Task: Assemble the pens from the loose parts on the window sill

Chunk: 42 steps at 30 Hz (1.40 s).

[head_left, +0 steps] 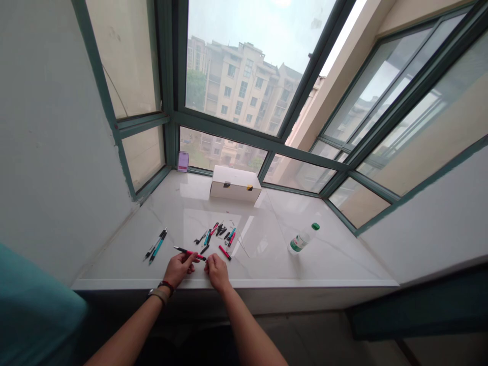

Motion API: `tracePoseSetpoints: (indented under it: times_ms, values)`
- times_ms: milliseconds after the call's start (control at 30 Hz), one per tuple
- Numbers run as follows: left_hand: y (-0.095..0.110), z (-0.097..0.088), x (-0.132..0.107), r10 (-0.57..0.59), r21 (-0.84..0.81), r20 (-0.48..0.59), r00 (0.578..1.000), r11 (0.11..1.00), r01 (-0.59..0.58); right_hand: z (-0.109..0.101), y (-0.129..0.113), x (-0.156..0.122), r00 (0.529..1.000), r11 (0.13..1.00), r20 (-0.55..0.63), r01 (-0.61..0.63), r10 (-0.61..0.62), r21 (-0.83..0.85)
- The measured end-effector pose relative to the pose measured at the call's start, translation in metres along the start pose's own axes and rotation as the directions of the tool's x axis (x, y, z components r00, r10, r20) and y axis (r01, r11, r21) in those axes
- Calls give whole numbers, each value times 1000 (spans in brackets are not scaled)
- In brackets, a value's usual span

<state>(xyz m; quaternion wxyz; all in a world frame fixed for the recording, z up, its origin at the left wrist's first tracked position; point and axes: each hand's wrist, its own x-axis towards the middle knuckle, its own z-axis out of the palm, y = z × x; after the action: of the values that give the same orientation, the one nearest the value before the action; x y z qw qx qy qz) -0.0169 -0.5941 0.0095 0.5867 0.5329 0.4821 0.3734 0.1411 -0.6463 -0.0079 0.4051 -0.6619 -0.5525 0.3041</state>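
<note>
Above the front edge of the white sill, my left hand (180, 269) is closed round a red and black pen (186, 251), its dark tip pointing left. My right hand (217, 270) is closed at the pen's other end, with fingertips pinched there; whether they hold a small part is hidden. Just beyond my hands lies a loose group of pen parts (221, 231) in black, red and blue. A red pen barrel (224, 252) rests right of them, close to my right hand. Off to the left, several whole pens (157, 246) lie side by side.
A white box (235, 185) stands at the back against the window frame. To the right, a clear bottle with a green cap (303, 240) stands on the sill (267, 269). A small purple packet (183, 161) leans in the left window corner. Walls flank both sides.
</note>
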Motion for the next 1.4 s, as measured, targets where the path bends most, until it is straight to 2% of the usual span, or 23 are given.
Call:
tracePoseSetpoints:
  times_ms: [167, 433, 667, 867, 1067, 1267, 1400]
  values:
    - [1, 1, 0, 9, 8, -5, 1000, 1000, -9, -2, -1, -2, 999, 999, 17, 36, -36, -22]
    - [1, 0, 0, 4, -5, -16, 1000, 1000, -4, 2, -4, -2, 1000, 986, -3, 2, -2, -167]
    - [-2, 0, 1, -14, -32, 0, 1000, 999, 14, -2, -7, -4, 999, 998, 26, 31, -30, -59]
    - [-2, -1, 1, -3, -31, 17, 1000, 1000, 4, -2, -6, -2, 999, 999, -4, 34, -34, 16]
    - [-4, -2, 2, 13, -35, 19, 1000, 999, -12, 2, -3, 0, 1000, 1000, 1, 9, -9, -9]
    - [-5, -2, 2, 24, -37, 18, 1000, 999, -23, 3, -3, -1, 1000, 996, -12, 5, -4, 92]
    - [-3, -2, 1, 29, -37, 22, 999, 999, -29, 2, -2, 0, 1000, 998, -8, 9, -8, 63]
